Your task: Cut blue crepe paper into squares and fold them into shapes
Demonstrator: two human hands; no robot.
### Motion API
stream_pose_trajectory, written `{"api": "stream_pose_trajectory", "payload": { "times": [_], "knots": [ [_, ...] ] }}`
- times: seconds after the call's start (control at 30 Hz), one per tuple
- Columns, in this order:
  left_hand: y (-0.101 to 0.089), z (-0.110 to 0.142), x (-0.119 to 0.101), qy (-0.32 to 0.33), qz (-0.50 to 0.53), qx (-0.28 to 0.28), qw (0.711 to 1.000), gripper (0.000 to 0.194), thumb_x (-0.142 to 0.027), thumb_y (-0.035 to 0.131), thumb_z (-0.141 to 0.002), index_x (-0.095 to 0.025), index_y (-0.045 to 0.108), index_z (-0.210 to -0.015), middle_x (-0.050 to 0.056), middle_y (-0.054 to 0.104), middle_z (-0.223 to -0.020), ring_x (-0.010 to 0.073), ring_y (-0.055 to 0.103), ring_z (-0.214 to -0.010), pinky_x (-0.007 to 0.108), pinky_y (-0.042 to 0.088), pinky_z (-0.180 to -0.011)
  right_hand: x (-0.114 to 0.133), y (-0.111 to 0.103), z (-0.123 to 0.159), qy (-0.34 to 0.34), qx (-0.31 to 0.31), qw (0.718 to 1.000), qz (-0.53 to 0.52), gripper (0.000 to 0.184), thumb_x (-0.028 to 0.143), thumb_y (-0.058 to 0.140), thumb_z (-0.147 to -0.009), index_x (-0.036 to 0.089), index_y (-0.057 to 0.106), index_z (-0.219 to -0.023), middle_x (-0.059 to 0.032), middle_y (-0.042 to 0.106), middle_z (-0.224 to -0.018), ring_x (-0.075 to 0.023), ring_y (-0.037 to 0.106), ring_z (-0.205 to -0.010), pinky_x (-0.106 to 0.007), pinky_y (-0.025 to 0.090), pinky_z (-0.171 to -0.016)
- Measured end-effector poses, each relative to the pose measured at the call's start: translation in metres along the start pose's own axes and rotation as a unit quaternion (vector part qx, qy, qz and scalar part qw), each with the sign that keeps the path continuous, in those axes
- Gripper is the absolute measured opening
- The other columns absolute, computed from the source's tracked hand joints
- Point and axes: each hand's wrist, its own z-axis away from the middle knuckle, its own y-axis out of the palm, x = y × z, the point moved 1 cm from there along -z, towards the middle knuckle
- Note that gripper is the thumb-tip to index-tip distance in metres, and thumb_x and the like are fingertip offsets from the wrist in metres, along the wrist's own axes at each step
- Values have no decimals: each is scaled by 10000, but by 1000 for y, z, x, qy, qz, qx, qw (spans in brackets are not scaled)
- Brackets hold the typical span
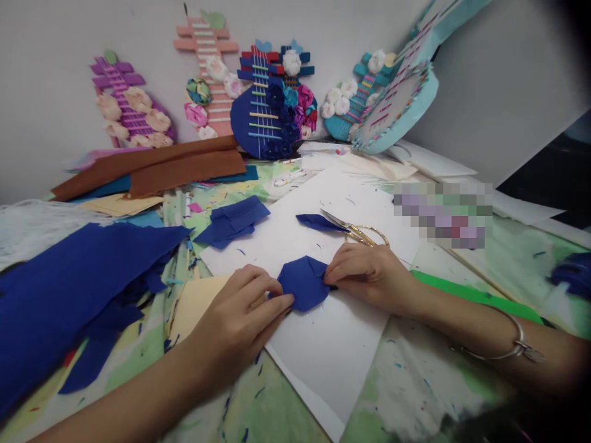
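Between my hands is a roundish, many-sided piece of blue paper (302, 284), just above or on a large white sheet (332, 351). My left hand (252, 307) pinches its left edge, fingertips over the front. At the upper right edge, my right hand (364, 274) grips it between thumb and fingers, close to a small fold. Gold-handled scissors (369, 235) lie beyond my right hand. A narrow blue paper piece (318, 223) rests by their blades. Farther left sits a small stack of blue paper pieces (237, 218).
Large blue sheets (78, 295) cover the left side, with brown sheets (184, 166) behind. Decorated stringed-instrument crafts, including a dark blue one (252, 123), lean on the back wall. A green strip (475, 295) lies under my right forearm. Blue scraps dot the tablecloth.
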Motion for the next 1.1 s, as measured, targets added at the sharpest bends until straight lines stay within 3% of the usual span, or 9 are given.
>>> {"api": "stream_pose_trajectory", "payload": {
  "times": [0.4, 0.5, 0.73, 1.1],
  "knots": [
    [4, -3, -2, 52, -53, 7, 997, 123, -128, 608, -842, -73, 645, -946, 112, 634, -837, 220, 558, -817, 379, 481, -722, 6, -3, -2, 11, 49, 998, 32, 93, 158, 605, -824, 142, 696, -815, -64, 693, -854, -144, 609, -797, -302, 478, -745],
    [3, -4, -3, 45, -53, 23, 997, 151, -191, 623, -844, -79, 646, -942, 108, 630, -832, 228, 558, -818, 388, 479, -722, 9, -3, -3, 2, 49, 997, 52, 117, 166, 580, -835, 138, 691, -811, -70, 685, -853, -142, 606, -788, -294, 469, -738],
    [3, -6, -4, 37, -41, 19, 998, 114, -145, 604, -845, -86, 646, -934, 101, 625, -821, 214, 545, -801, 378, 470, -714, 7, -2, -3, -24, 39, 995, 88, 98, 135, 586, -811, 161, 680, -798, -38, 696, -835, -136, 616, -760, -323, 419, -775],
    [4, -4, -2, 41, -45, 39, 997, 186, -165, 599, -854, -82, 635, -1016, 96, 606, -818, 218, 528, -801, 386, 468, -723, 15, -10, 0, -15, 107, 990, 93, 171, 90, 563, -808, 173, 707, -850, -69, 669, -985, -160, 608, -880, -347, 405, -837]
  ]
}}
